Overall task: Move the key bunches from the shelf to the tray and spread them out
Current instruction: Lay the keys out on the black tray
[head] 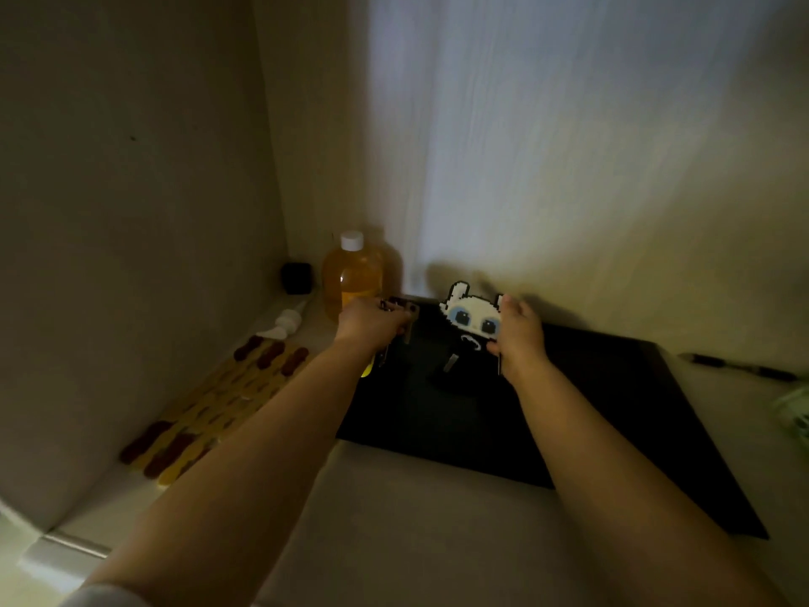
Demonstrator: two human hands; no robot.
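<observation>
A flat black tray (591, 414) lies on the pale shelf surface against the back wall. My left hand (372, 324) is closed around a key bunch (400, 315) with dark rings, metal keys and a yellow tag hanging under the wrist, held over the tray's far left corner. My right hand (518, 335) grips a second key bunch by its white pixel-style bunny charm (470, 315) with blue eyes. One of its keys (451, 361) dangles just above the tray's far part.
An amber bottle (352, 278) with a white cap stands behind my left hand, beside a small black cube (297, 278) and a white pump head (284, 324). A yellow-and-brown patterned mat (219, 405) lies at left. A dark pen (735, 365) and a green-white object (794, 414) are at right.
</observation>
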